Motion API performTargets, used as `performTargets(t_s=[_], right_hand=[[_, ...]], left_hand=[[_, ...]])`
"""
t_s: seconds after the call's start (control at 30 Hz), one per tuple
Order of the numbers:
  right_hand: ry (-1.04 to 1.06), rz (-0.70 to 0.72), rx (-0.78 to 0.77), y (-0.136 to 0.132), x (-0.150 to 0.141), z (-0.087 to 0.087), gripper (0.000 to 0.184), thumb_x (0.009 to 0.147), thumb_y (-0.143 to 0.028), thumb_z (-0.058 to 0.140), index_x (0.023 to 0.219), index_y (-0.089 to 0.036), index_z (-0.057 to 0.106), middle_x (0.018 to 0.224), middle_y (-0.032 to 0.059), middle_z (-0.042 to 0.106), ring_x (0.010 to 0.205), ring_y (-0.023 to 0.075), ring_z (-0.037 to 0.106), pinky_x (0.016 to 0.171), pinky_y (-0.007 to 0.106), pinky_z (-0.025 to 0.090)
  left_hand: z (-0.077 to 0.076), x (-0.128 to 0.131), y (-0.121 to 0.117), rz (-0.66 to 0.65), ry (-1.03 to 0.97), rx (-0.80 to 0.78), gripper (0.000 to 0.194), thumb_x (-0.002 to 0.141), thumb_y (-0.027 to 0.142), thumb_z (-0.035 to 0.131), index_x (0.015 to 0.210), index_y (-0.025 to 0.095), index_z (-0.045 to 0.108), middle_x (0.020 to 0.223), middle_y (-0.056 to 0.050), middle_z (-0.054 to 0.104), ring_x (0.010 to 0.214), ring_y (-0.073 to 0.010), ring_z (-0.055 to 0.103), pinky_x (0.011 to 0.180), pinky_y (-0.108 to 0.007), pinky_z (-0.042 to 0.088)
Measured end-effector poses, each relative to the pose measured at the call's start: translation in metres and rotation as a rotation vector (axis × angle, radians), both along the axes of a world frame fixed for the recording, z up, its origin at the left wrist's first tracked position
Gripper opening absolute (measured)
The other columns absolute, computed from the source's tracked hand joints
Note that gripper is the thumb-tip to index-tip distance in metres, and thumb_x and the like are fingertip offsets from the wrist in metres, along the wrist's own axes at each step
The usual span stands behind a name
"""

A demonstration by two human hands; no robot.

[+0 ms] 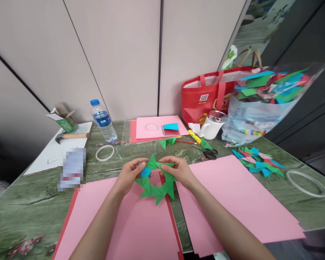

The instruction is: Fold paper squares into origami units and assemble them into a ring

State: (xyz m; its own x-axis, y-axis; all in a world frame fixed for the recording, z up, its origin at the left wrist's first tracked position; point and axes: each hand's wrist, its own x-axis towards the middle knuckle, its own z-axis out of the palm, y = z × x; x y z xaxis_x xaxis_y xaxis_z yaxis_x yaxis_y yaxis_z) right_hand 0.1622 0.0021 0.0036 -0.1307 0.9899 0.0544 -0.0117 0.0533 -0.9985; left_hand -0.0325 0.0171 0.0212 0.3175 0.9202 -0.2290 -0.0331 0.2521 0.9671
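Between my two hands is a ring of folded paper [157, 191], mostly green with one blue piece, with pointed tips around an open middle. My left hand [131, 173] pinches its upper left part beside the blue piece. On the upper right part, the thumb and fingers of my right hand [178, 171] are closed. The ring is held above the table, over the inner edge of a pink paper sheet [119, 224]. Some of my fingertips are hidden behind the folded paper.
Another pink sheet stack [233, 202] lies right, near a pile of folded pieces [258, 160] and a white ring [306, 183]. Behind stand a water bottle [104, 122], white mug [211, 126], red bag [196, 101] and paper-filled plastic bag [257, 115]. Scissors [209, 153] and a hammer [73, 135] lie there.
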Motion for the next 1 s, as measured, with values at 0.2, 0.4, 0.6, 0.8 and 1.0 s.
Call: performTargets(t_s=[0.2, 0.4, 0.6, 0.8, 1.0], right_hand=[[0.116, -0.015, -0.09, 0.005, 0.004, -0.004, 0.031, 0.065, -0.037, 0.066, 0.09, -0.019, 0.064, 0.078, 0.002, 0.067, 0.059, 0.0158, 0.064, 0.061, 0.03, 0.052], [0.15, -0.026, -0.121, 0.005, 0.002, -0.004, 0.035, 0.061, -0.039, 0.069, 0.088, -0.018, 0.064, 0.075, 0.0022, 0.066, 0.058, 0.0166, 0.064, 0.058, 0.03, 0.053], [0.217, -0.113, -0.134, 0.01, 0.008, -0.005, 0.035, 0.058, -0.039, 0.071, 0.086, -0.019, 0.064, 0.079, 0.0013, 0.065, 0.056, 0.0157, 0.063, 0.054, 0.029, 0.052], [0.272, -0.142, -0.159, 0.011, 0.012, -0.004, 0.034, 0.059, -0.036, 0.072, 0.087, -0.019, 0.064, 0.084, 0.0016, 0.064, 0.059, 0.0158, 0.064, 0.054, 0.026, 0.052], [0.323, -0.24, -0.135, 0.014, 0.017, -0.004, 0.036, 0.057, -0.035, 0.073, 0.088, -0.018, 0.063, 0.079, 0.0015, 0.065, 0.057, 0.0158, 0.064, 0.048, 0.024, 0.05]], left_hand=[[0.006, 0.002, -0.003, 0.061, 0.104, 0.32, 0.043, 0.08, 0.048, 0.043, 0.109, 0.02, 0.059, 0.13, -0.01, 0.044, 0.11, -0.0264, 0.047, 0.075, -0.03, 0.048], [0.005, 0.004, -0.006, 0.022, 0.267, 0.4, 0.041, 0.081, 0.049, 0.039, 0.102, 0.025, 0.064, 0.132, -0.005, 0.042, 0.111, -0.0269, 0.046, 0.074, -0.031, 0.048], [0.0, 0.001, -0.001, 0.168, 0.2, 0.424, 0.04, 0.08, 0.047, 0.041, 0.092, 0.019, 0.067, 0.125, -0.007, 0.048, 0.109, -0.0241, 0.048, 0.085, -0.031, 0.043], [0.0, 0.005, -0.003, 0.121, 0.233, 0.447, 0.038, 0.08, 0.046, 0.042, 0.09, 0.02, 0.068, 0.123, -0.009, 0.05, 0.107, -0.026, 0.05, 0.075, -0.03, 0.047], [-0.002, 0.003, -0.003, 0.189, 0.235, 0.519, 0.037, 0.083, 0.041, 0.04, 0.089, 0.018, 0.068, 0.122, -0.009, 0.052, 0.108, -0.0243, 0.049, 0.09, -0.035, 0.039]])
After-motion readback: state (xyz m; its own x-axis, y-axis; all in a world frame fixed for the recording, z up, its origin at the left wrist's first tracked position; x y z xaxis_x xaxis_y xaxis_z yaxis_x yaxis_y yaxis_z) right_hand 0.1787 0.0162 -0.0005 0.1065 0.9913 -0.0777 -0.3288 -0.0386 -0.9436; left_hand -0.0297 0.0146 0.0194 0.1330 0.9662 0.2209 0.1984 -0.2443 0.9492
